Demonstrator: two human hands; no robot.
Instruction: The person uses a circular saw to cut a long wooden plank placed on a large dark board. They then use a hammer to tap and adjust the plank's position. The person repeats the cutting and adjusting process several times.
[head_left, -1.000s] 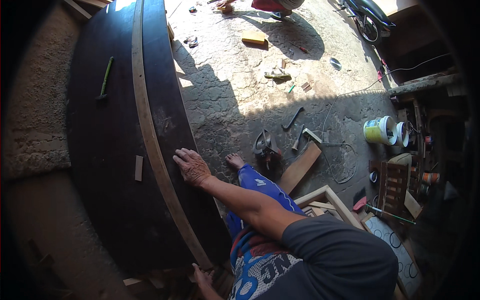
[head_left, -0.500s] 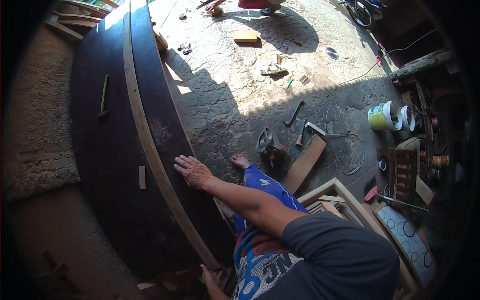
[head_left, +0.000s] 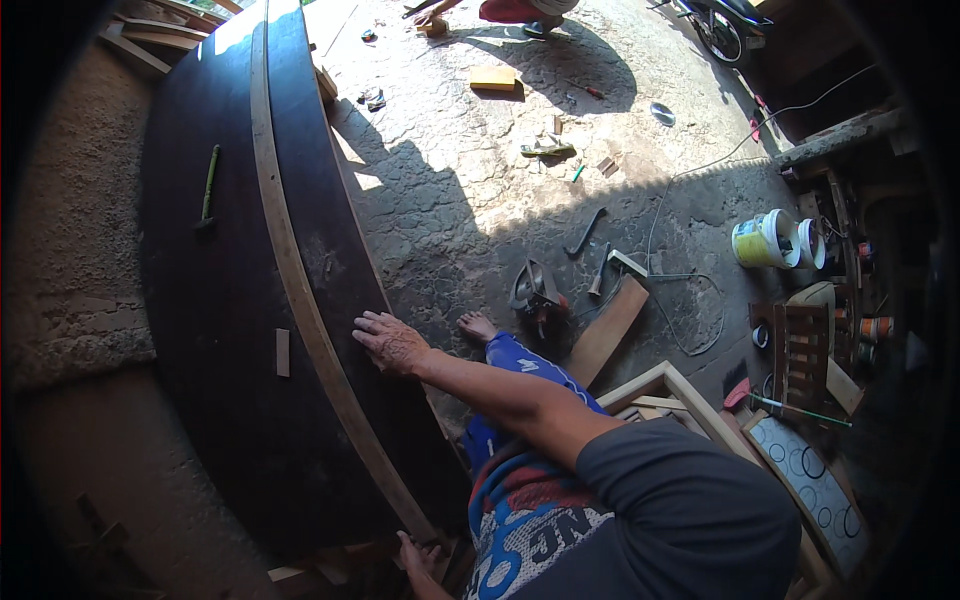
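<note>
A large dark board (head_left: 215,400) lies along my left side, with a long, narrow wooden strip (head_left: 300,285) running down its length. My right hand (head_left: 393,345) rests palm down on the board near its right edge, fingers spread, beside the strip. At the strip's near end, my left hand (head_left: 420,557) has its thumb on one side and its fingers on the other; part of it is dim. A hammer with a green handle (head_left: 211,185) and a small wooden block (head_left: 283,353) lie on the board, left of the strip.
A circular saw (head_left: 538,290), a pry bar (head_left: 586,235) and a plank (head_left: 610,335) lie on the cracked floor to the right, near a cable. Wooden frames (head_left: 665,380) stand by my right side. Buckets (head_left: 768,240) sit farther right. Another person (head_left: 515,10) crouches at the far end.
My right hand has shifted very slightly to the right on the board. My left hand stays at the strip's near end, and the view has tilted a little.
</note>
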